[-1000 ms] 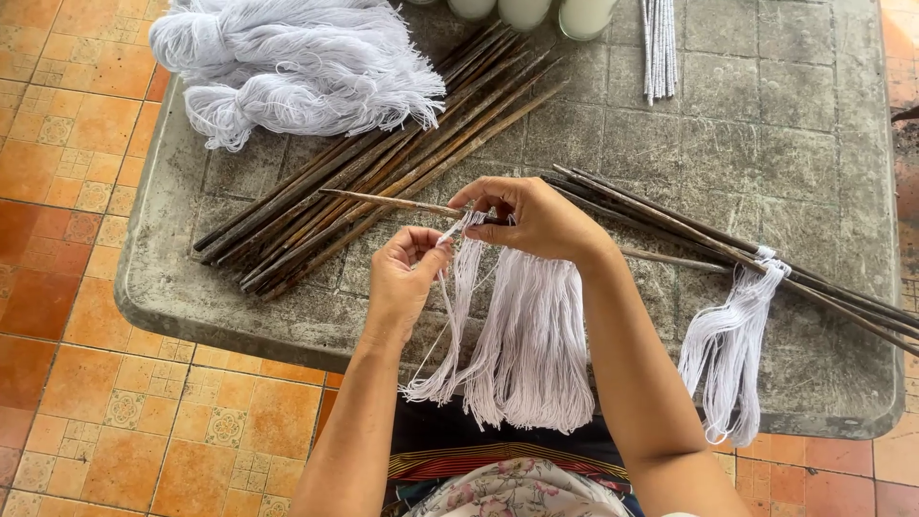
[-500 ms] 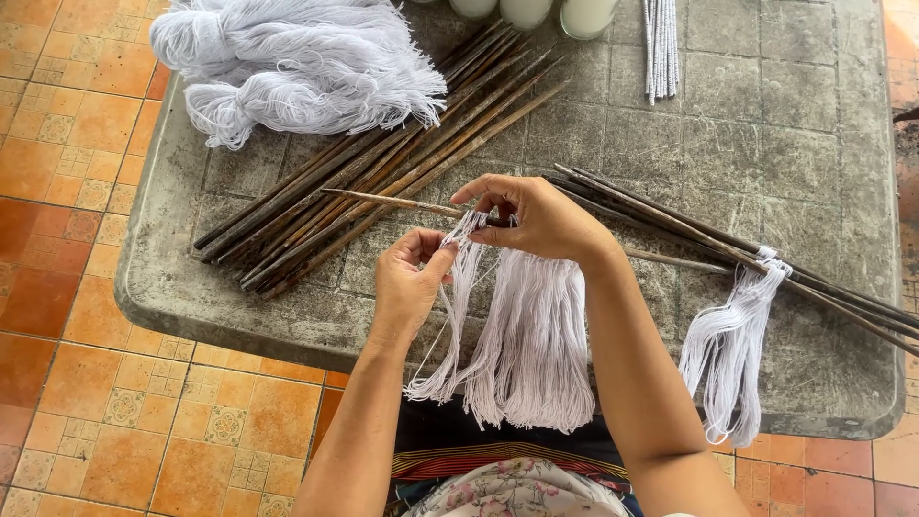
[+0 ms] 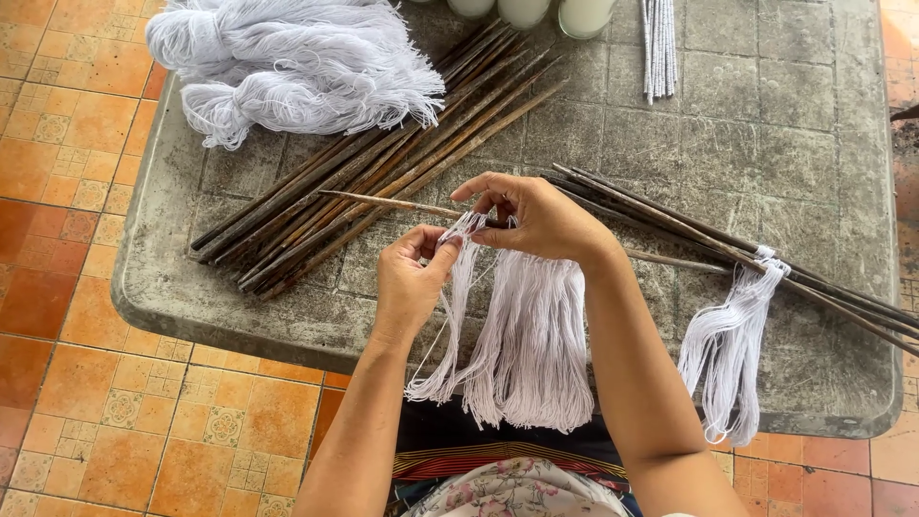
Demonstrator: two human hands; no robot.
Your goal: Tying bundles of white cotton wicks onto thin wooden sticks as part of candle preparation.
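Across the middle of the view sits one grey stone desk on an orange tiled floor. At its far left corner lies one big heap of white yarn. Below that, one pile of dark sticks runs diagonally; there are too many, overlapping, to count exactly. A second, smaller group of about four dark sticks lies slanted at the right, with one white hank tied on it and hanging over the near edge. Three pale jars stand at the far edge, cut off by the frame, and one bunch of thin white rods lies beside them.

At the near edge, one thin stick is held above the desk, with several hanks of white threads draped from it and hanging down past the edge. The right hand has its grip closed on that stick where the threads loop over it. The left hand, just beside it, pinches one narrow strand of the threads between thumb and fingers.
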